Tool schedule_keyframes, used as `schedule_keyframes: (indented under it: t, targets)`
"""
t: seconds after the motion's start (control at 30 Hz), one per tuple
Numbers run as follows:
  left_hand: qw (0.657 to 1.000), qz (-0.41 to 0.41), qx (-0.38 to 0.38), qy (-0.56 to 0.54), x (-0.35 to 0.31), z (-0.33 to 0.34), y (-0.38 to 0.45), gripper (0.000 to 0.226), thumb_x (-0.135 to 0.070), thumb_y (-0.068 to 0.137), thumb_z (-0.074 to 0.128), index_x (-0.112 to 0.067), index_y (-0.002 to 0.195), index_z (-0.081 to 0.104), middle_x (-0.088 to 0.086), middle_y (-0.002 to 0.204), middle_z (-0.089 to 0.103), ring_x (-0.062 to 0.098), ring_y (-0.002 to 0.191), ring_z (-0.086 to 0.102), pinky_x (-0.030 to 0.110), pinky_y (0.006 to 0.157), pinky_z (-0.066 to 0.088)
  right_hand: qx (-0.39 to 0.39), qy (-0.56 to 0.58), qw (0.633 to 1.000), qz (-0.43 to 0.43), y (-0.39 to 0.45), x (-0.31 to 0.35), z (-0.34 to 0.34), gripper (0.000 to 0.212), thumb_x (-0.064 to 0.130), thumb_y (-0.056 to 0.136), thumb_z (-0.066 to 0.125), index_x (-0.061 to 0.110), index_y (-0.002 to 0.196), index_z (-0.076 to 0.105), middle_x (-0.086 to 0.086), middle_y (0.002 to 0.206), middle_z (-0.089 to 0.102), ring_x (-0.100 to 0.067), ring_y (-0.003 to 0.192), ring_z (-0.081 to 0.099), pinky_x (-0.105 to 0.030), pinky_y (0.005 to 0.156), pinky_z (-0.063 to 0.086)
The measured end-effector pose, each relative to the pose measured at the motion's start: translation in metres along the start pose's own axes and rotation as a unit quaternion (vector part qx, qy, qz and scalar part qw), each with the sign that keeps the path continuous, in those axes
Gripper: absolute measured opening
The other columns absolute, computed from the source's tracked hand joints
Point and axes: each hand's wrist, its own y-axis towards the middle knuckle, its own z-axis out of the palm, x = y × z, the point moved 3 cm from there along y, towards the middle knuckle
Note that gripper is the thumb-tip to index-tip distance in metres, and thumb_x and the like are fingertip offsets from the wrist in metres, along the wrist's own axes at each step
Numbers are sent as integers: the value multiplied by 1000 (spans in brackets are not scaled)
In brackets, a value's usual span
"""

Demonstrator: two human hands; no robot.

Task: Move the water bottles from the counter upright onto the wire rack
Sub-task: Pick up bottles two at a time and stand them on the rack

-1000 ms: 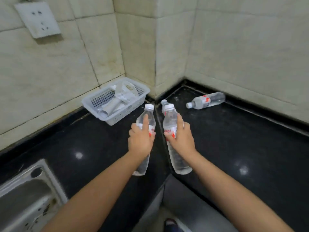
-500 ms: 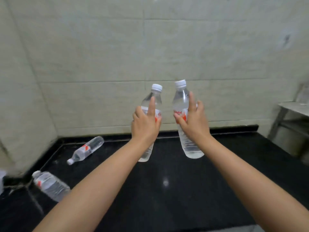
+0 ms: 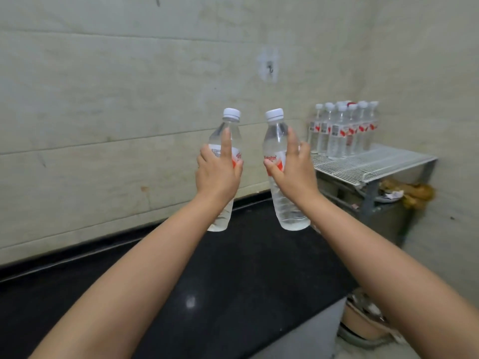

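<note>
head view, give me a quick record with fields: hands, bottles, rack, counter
left hand: shut on left bottle, held upright, index finger along its side
right hand: shut on right bottle, held nearly upright
both bottles: in the air above the counter, white caps on, apart from each other
rack: to the right, by the wall
rack bottles: a group standing upright at the back
rack front: bare wire
</note>
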Motion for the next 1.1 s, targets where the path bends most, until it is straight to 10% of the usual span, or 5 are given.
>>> schedule_keyframes:
  t: [1.1]
  targets:
    - [996,27,-72,-49,-332,313,278,66,-42,94,39,-28,147,3,23,139,26,34,123,35,40,94,39,-63,57,996,-29,346,-420,-55,80,33,84,61,14,145,13,-21,138,33,-33,124,37,-42,98,39]
